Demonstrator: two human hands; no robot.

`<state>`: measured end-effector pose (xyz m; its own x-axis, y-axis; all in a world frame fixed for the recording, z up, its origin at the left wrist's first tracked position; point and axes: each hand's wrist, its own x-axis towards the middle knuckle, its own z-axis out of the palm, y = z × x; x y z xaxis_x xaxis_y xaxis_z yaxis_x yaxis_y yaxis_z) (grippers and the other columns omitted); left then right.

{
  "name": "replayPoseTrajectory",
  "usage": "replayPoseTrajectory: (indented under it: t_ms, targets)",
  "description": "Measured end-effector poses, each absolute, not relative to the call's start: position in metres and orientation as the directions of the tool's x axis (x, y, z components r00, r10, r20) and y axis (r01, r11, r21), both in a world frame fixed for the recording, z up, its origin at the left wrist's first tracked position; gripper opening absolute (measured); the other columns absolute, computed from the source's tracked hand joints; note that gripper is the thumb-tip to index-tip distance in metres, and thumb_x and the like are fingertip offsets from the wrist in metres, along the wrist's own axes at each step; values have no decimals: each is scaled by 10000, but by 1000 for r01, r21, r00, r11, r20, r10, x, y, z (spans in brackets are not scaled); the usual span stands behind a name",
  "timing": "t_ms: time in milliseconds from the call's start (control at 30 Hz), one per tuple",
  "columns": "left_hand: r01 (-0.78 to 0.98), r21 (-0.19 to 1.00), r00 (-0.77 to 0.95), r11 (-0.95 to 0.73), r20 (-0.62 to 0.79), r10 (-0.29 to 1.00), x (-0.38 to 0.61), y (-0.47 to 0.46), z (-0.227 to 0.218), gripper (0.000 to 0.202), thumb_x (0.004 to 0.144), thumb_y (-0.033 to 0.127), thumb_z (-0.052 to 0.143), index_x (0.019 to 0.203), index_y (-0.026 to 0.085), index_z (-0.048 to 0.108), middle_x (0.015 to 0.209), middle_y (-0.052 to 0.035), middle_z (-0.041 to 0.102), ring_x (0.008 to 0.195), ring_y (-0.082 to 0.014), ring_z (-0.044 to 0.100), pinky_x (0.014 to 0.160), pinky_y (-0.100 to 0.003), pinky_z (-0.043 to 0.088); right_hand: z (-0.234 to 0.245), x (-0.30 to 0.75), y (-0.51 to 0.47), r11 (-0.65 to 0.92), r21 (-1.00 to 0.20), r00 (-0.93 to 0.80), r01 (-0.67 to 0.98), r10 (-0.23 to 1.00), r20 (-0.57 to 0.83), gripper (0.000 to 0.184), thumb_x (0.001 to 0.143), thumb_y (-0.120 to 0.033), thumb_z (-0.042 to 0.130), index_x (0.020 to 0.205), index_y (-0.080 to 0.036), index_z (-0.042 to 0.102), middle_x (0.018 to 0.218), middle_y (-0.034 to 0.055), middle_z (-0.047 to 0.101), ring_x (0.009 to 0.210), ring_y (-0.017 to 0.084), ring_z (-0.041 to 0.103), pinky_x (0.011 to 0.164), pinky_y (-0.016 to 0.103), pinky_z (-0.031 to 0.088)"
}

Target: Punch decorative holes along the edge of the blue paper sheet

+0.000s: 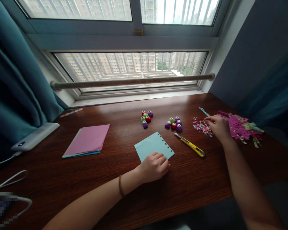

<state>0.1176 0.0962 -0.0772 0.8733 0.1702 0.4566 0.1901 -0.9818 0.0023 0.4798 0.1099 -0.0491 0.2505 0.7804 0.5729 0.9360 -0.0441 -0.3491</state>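
A light blue sheet of paper (150, 145) lies on the table with a row of small punched holes along its right edge. On its near corner rests my left hand (155, 166), fingers curled in and closed against the paper; the thumb is hidden. My right hand (219, 127) is over at the right with fingertips pinched at the end of a thin light blue paper strip (203, 111). Beneath and beside those fingertips is a heap of tiny coloured paper bits (203, 127). A yellow utility knife (190, 145) lies between my two hands.
Small craft punches in purple, green and red stand in two groups, one left (146, 119) and one right (174, 124). Pink and green paper scraps (240, 126) spread at the right. A coloured paper stack (88, 139), a white power bank (36, 136) and cables are at left.
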Motion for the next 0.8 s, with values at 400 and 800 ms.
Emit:
replayPoseTrajectory:
  t_ms: [400,800]
  targets:
    - [221,-19,911,-975,362,200,118,96,-77,262,888,218,387,682,131,524,724,-74,544,689,-176,515,600,-300,418,-45,447,106,102,-360,145,927,790,595,142,811,-232,548,821,-168,674,823,33,640,742,176,581,683,272,426]
    - [270,-18,927,-963,277,255,118,96,-76,371,894,358,368,1022,72,565,1075,-134,541,896,-246,484,754,-382,419,-53,444,110,167,-356,76,920,813,577,143,822,-225,533,837,-194,672,837,16,633,760,175,584,679,281,435]
